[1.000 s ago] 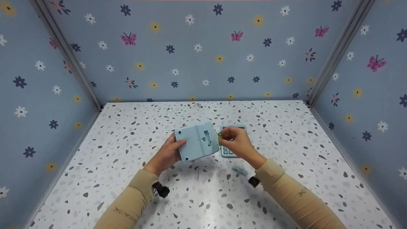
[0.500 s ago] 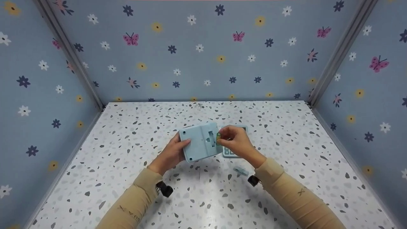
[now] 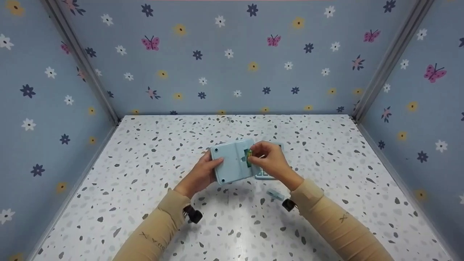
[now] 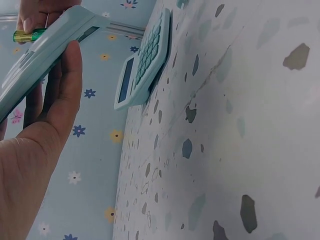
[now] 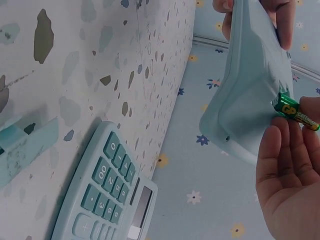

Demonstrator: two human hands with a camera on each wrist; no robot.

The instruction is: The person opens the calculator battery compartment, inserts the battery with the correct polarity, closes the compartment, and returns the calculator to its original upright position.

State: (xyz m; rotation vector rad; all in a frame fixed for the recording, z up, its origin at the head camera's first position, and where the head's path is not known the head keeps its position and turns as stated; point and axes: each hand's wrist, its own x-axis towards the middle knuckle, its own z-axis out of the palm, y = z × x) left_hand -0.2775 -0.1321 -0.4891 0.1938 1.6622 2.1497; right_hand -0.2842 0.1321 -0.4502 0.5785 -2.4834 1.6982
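Observation:
My left hand [image 3: 199, 174] grips a light blue calculator [image 3: 230, 163] above the table, thumb across its back. That back faces up, with an uncovered battery compartment toward its right side. Between thumb and fingers my right hand [image 3: 271, 160] pinches a green and gold battery [image 5: 295, 111], marked GP in the right wrist view. In the head view the battery overlaps the compartment, its lower end partly behind the fingers. A second light blue calculator [image 5: 107, 175] lies keys up on the table, partly hidden under my right hand in the head view.
A small light blue battery cover [image 3: 275, 194] lies on the speckled table [image 3: 232, 224], near my right wrist. Flower-patterned walls [image 3: 228, 65] enclose the table at the back and both sides. Black wrist cameras hang beneath both wrists.
The calculator in my left hand has shifted right toward my right hand. The battery, earlier beside the calculator's right edge, is now over the compartment.

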